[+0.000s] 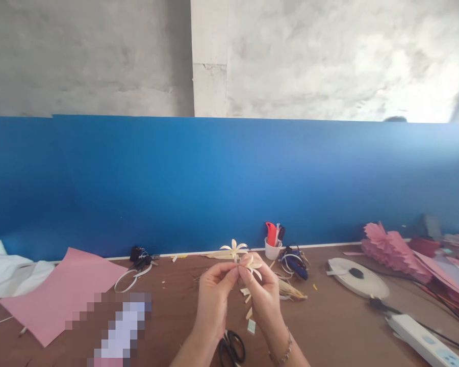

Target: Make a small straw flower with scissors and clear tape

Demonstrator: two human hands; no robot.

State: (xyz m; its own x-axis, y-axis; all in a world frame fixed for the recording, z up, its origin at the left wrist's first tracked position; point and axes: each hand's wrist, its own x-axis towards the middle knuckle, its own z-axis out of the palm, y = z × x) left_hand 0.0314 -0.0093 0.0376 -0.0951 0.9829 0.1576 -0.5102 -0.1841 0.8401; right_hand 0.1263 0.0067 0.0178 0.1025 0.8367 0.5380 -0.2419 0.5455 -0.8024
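Two pale cream craft flowers with narrow petals are held up over the brown table. One flower (234, 249) rises above the fingertips of my left hand (217, 288), which is closed in a pinch at its base. The other flower (252, 265) shows in front of the fingers of my right hand (263, 285), also pinching. Both thumbs meet in the middle, so the stems are mostly hidden. Below my wrists lies a pair of black-handled scissors (231, 348). Pale dry strips (290, 289) are scattered behind my right hand.
A white cup (273, 248) with a red tool and pens stands by the blue partition (214, 183). Pink paper (65, 290) lies left, pleated pink paper (396, 250) right. A round cream disc (357, 278) and a white power strip (424, 341) with cables are at right.
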